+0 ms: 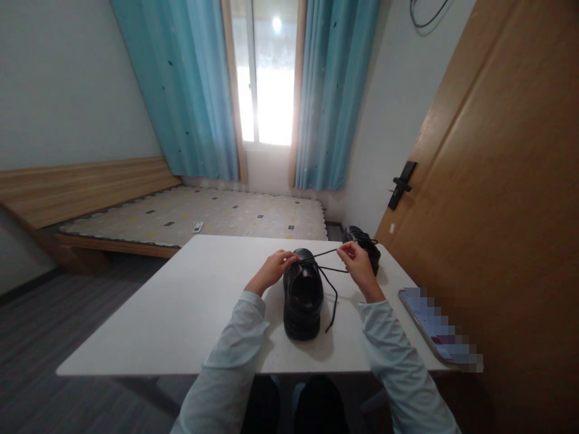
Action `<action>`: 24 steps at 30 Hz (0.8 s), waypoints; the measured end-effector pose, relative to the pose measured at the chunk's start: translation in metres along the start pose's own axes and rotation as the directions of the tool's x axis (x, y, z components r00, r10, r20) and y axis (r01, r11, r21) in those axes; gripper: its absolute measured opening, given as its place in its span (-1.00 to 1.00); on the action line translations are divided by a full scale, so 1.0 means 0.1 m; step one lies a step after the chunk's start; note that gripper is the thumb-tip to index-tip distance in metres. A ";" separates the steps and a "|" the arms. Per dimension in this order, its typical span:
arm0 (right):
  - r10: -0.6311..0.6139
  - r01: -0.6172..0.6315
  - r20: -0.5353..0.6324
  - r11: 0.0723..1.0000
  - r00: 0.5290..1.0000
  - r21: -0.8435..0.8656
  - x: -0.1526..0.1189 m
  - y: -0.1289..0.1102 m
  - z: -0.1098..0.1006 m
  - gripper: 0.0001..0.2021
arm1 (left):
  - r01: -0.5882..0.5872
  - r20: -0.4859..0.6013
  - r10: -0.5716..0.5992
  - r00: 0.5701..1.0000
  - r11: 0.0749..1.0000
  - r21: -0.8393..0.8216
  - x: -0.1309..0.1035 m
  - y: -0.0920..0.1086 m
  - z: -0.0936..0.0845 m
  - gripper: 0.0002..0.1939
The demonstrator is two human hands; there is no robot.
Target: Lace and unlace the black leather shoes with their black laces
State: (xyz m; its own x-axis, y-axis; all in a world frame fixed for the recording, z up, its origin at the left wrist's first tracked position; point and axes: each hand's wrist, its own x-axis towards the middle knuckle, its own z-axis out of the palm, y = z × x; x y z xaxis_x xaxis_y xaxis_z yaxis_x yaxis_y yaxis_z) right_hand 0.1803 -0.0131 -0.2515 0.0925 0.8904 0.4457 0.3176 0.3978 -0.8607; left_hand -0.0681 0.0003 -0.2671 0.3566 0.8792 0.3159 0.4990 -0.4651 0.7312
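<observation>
A black shoe stands upright on the white table, its heel towards me and its toe away. My right hand pinches a black shoelace between thumb and fingers, to the right of the shoe. Stretched nearly straight, the lace runs left across the shoe to my left hand, whose fingers are closed on it at the shoe's left edge. Another stretch of lace leads right towards my right palm, and a loose end hangs down to the tabletop beside the shoe. A second black shoe is partly hidden behind my right hand.
The white table spans the space before me. At its right edge lies a tablet-like device, partly pixelated. Beyond are a bed with a small white remote, blue curtains and a window. A wooden door stands close on the right.
</observation>
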 end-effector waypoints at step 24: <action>-0.296 0.181 -0.054 0.709 0.954 -0.681 -0.11 -0.07 -0.01 -0.84 | -0.021 0.006 0.020 1.000 0.996 0.084 0.00 0.02 -0.01 -0.74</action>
State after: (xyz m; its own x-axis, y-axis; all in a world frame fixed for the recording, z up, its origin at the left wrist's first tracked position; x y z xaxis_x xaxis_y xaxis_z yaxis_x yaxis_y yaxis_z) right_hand 0.1780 -0.0260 -0.2499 0.0453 0.7196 0.6929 0.8849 0.2930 -0.3621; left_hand -0.0682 -0.0007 -0.2651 0.3712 0.8690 0.3272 0.5563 -0.4902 0.6709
